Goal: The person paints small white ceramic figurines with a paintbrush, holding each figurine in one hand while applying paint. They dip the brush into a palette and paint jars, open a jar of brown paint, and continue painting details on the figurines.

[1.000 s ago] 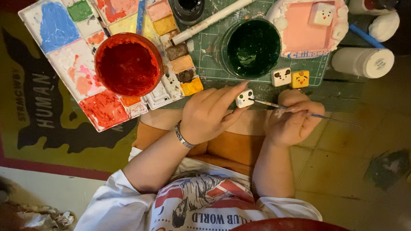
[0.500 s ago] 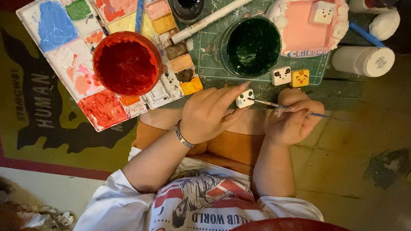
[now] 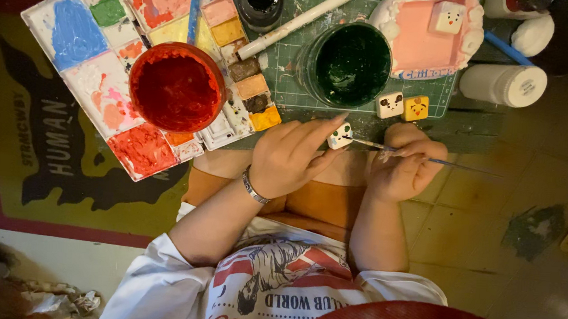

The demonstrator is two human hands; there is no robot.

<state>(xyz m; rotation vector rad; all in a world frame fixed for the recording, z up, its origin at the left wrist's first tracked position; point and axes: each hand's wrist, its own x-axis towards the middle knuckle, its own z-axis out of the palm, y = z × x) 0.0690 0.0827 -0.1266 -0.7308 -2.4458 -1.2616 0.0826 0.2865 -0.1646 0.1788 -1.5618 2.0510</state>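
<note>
A small white cube (image 3: 340, 136) with dark painted dots is pinched between the curled fingers of the left hand (image 3: 292, 157), just off the near edge of the green cutting mat (image 3: 289, 68) that covers the desk. A silver bracelet (image 3: 252, 187) is worn on that wrist. The right hand (image 3: 405, 165) is closed around a thin paintbrush (image 3: 422, 157), and the brush tip is laid against the side of the cube. Both hands are held above an orange-clad lap, over a tiled floor (image 3: 491, 211).

Just past the hands, at the near edge of the mat, two more painted cubes are set side by side: a white one (image 3: 390, 105) with brown patches and a yellow one (image 3: 417, 108). To the left, a round tub of red paint (image 3: 177, 87) is rested on a white palette (image 3: 99, 69) filled with blue, green, yellow, pink and red patches. Beyond the two cubes, a round tub of dark green paint (image 3: 349, 63) is placed on the mat, with a long white marker (image 3: 306, 19) lying aslant beside it. At the far edge, a small black pot (image 3: 261, 0) and a pink and white tray (image 3: 423, 40) holding another white cube (image 3: 449, 17) are seen. A white bottle (image 3: 504, 84) is laid on its side towards the right edge.
</note>
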